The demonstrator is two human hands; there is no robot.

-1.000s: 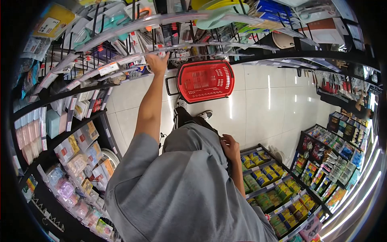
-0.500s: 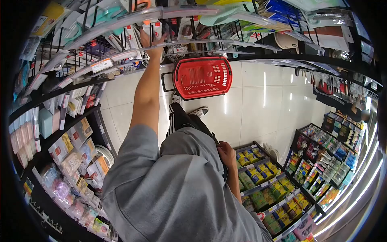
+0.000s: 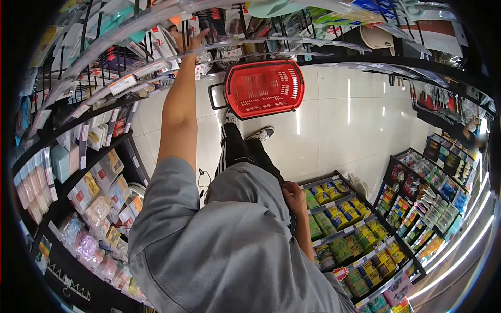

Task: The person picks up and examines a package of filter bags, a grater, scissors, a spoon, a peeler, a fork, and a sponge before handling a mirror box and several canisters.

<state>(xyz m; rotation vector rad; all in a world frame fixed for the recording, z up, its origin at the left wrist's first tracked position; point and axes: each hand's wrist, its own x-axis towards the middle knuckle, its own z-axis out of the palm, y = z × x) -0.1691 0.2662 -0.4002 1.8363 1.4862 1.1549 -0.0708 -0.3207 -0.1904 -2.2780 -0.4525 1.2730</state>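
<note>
My left hand point(image 3: 188, 43) is raised to a shop rack of hanging goods, fingers and thumb spread apart around black display hooks. Just beyond the fingertips hangs a white pack with a red mark point(image 3: 194, 24); contact cannot be made out. Beside my waist, my right hand point(image 3: 295, 198) is curled near the hem of my grey shirt point(image 3: 229, 235). What its fingers hold, if anything, is hidden. A red shopping basket point(image 3: 263, 88) with a black handle stands on the floor in front of my feet.
Packaged goods fill the shelves point(image 3: 88, 208) at left. A stand of yellow and green packs point(image 3: 344, 235) is close on my right, with further display racks point(image 3: 428, 193) behind. The floor point(image 3: 334, 125) is pale tile. Another person point(image 3: 467, 135) is at the far right.
My left hand has shifted slightly up and left along the rack, its fingers still spread. The whole view has tilted a little, and my right hand stays at my waist.
</note>
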